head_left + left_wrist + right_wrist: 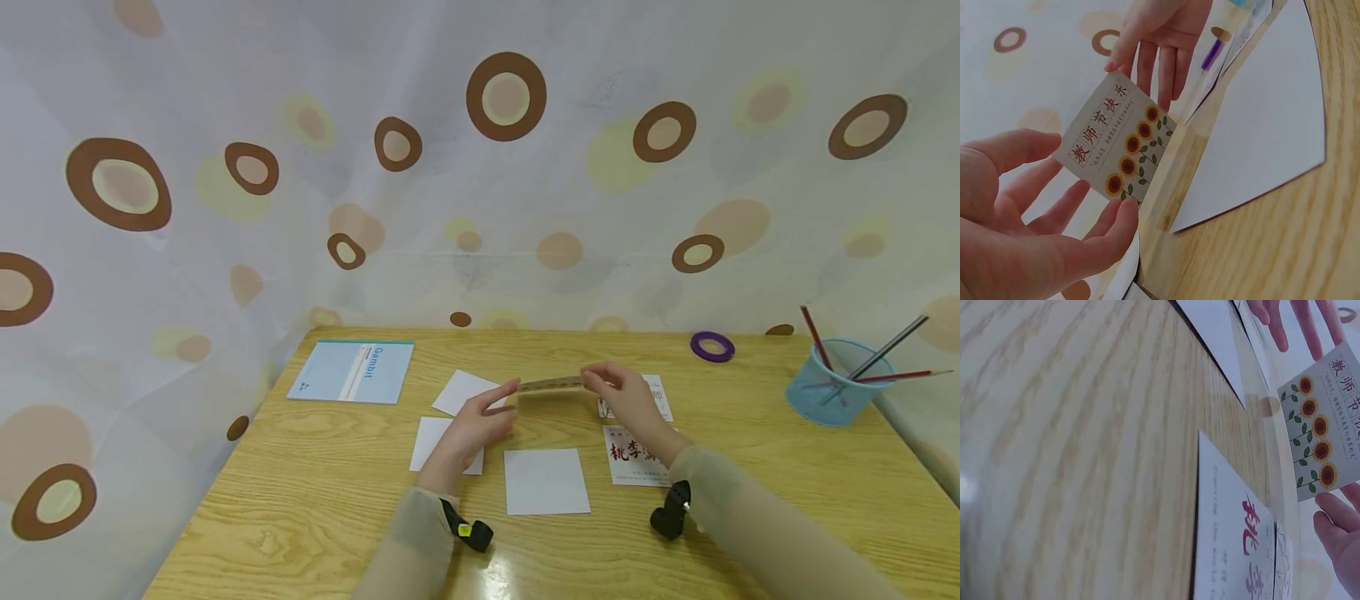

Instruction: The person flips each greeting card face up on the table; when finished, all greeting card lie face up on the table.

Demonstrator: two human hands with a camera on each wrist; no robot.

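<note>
A greeting card with sunflowers and red Chinese characters [1124, 140] is held up above the table between both hands. Its left end is pinched by my left hand [480, 425], thumb at one edge and fingertips at another. At the opposite end my right hand [630, 404] grips it with thumb and fingers. From the head view the card shows almost edge-on. Below my left hand lie two white cards, a farther one [463, 390] and a nearer one [435, 440], each partly covered. Under my right forearm is a card with red characters [633, 458], beside another printed card [660, 396].
A third white card [546, 482] lies front centre on the wooden table [300, 500]. At the back left is a light-blue Gambit notebook [348, 371]. A purple ring [712, 356] lies at the back right, near a blue mesh holder [828, 400] with several pencils.
</note>
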